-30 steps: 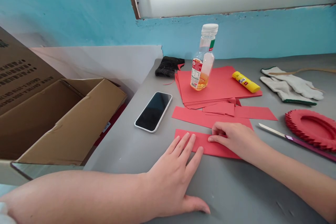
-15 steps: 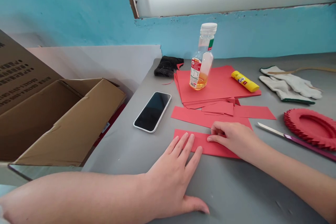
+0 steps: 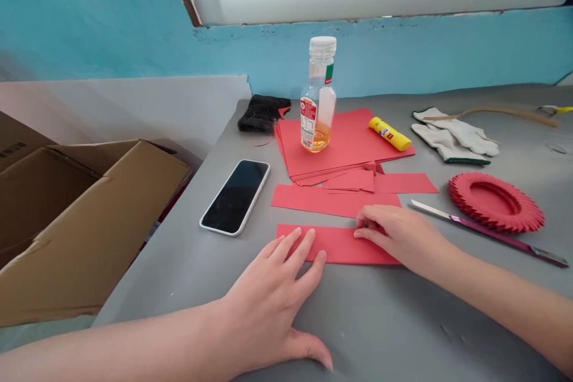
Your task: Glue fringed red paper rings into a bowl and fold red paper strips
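Note:
A red paper strip (image 3: pixel 338 245) lies lengthwise on the grey table in front of me. My left hand (image 3: pixel 273 292) rests flat at its left end, fingers spread on the paper and thumb stretched out over the table. Toward the right end, my right hand (image 3: pixel 396 236) has its thumb on the strip and its fingers curled at the far edge, pinching there; the fingertips are partly hidden. Just beyond lies another red strip (image 3: pixel 313 200), with small red paper pieces (image 3: pixel 353 180) behind it.
A bottle (image 3: pixel 319 101) and a yellow glue stick (image 3: pixel 389 133) sit on red sheets (image 3: pixel 349 125). Left are a phone (image 3: pixel 235 197), black cloth (image 3: pixel 264 112) and cardboard box (image 3: pixel 98 221). Right are a knife (image 3: pixel 487 231), red ridged ring (image 3: pixel 461 194) and white gloves (image 3: pixel 452 137).
The view has turned slightly right, so things on the table appear farther left. My right hand appears slightly closer to the strip's right end; my left hand stays spread on the paper.

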`<act>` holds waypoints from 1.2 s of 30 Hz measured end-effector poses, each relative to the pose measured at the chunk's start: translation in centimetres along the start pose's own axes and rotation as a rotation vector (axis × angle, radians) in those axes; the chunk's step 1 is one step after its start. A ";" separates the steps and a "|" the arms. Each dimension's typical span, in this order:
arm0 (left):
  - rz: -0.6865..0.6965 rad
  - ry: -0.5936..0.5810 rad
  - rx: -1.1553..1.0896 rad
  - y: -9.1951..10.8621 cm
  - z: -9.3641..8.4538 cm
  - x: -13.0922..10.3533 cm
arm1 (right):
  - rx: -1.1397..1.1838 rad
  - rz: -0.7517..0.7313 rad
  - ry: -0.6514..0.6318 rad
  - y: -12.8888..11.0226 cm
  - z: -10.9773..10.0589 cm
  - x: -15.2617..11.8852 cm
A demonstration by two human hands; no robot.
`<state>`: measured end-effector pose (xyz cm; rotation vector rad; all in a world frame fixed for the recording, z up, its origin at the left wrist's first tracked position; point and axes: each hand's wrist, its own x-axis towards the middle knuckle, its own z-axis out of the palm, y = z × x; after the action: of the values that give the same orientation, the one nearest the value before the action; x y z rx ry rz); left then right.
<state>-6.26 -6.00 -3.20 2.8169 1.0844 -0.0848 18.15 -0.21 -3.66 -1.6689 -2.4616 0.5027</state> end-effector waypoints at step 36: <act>0.128 -0.079 -0.090 -2.1 -0.8 0.7 | -0.172 -0.514 -0.007 5.3 -0.9 -8.2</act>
<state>-7.15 -3.93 -2.66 2.7688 0.8675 -0.1303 26.16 -5.79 -3.96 -1.0040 -2.8553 0.2336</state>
